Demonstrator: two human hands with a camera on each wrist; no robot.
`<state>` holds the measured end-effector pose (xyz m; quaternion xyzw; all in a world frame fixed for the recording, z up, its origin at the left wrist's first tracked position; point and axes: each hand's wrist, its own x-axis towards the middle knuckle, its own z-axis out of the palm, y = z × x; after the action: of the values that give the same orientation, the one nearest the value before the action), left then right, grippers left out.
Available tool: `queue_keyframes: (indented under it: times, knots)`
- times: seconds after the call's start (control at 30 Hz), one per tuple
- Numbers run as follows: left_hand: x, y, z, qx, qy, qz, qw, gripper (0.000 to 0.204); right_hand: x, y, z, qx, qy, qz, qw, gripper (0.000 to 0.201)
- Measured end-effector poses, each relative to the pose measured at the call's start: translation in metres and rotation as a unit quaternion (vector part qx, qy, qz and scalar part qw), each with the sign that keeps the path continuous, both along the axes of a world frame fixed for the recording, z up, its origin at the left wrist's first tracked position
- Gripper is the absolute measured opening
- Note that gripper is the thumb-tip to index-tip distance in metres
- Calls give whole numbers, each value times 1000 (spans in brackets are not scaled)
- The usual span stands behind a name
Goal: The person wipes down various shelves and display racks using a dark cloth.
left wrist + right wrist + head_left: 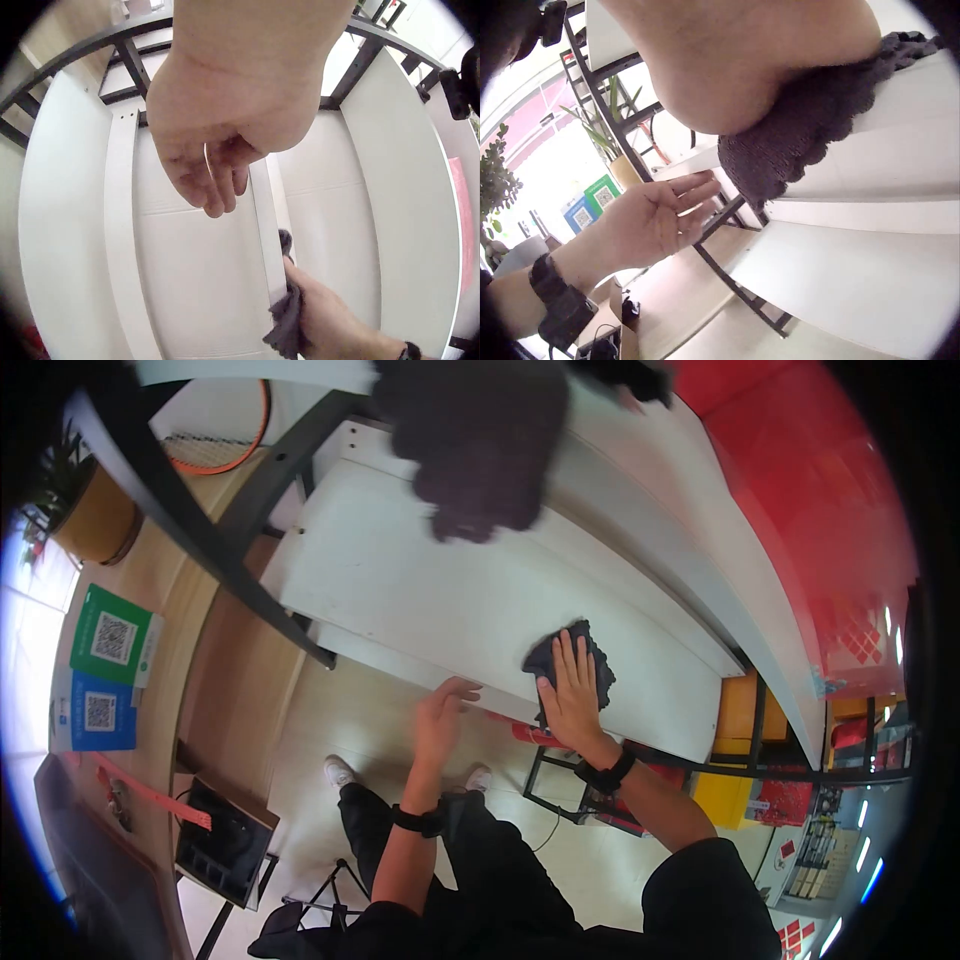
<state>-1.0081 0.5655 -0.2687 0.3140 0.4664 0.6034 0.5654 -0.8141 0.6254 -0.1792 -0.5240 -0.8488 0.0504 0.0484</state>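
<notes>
My right hand [575,690] lies with straight fingers on a dark grey cloth [604,670], which is against a white shelf [420,580]. The cloth has a scalloped edge, and in the right wrist view this cloth [802,142] sticks out from under the heel of the hand. My left hand [440,720] holds nothing; its fingers are loosely bent near the shelf's front edge. In the left wrist view the left hand [232,120] hangs in front of the shelves, and the right hand [330,315] is lower right with the cloth.
A blurred dark scalloped cloth-like shape [480,450] covers part of the upper shelf. A black metal frame [230,560] borders the shelf on the left. Beyond it a wooden counter [170,620] carries green and blue QR cards [112,640] and a potted plant [95,515]. Red panels [810,490] stand right.
</notes>
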Motion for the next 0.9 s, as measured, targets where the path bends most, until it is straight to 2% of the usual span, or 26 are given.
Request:
queue_keyframes:
  times: [0.33, 0.43, 0.5, 0.63, 0.73, 0.9]
  knots:
    - [-54, 1, -5, 0, -35, 121, 992, 38, -156, 53, 0, 12, 31, 194, 980, 58]
    - [-56, 7, -13, -9, -99, 121, 988, 34, -199, 73, -7, 58, 51, 273, 959, 57]
    - [-59, 14, -7, 7, -113, 87, 990, 33, -227, 83, -10, 72, 77, 315, 943, 56]
    - [-57, 19, -1, 3, -109, 61, 992, 36, -281, 99, -18, 84, 108, 343, 929, 56]
    - [-59, 19, 2, 7, -56, 60, 997, 32, -313, 104, -25, 97, 95, 317, 939, 56]
    - [-54, 21, 5, 12, -63, 86, 994, 30, -313, 105, -26, 96, 99, 313, 940, 56]
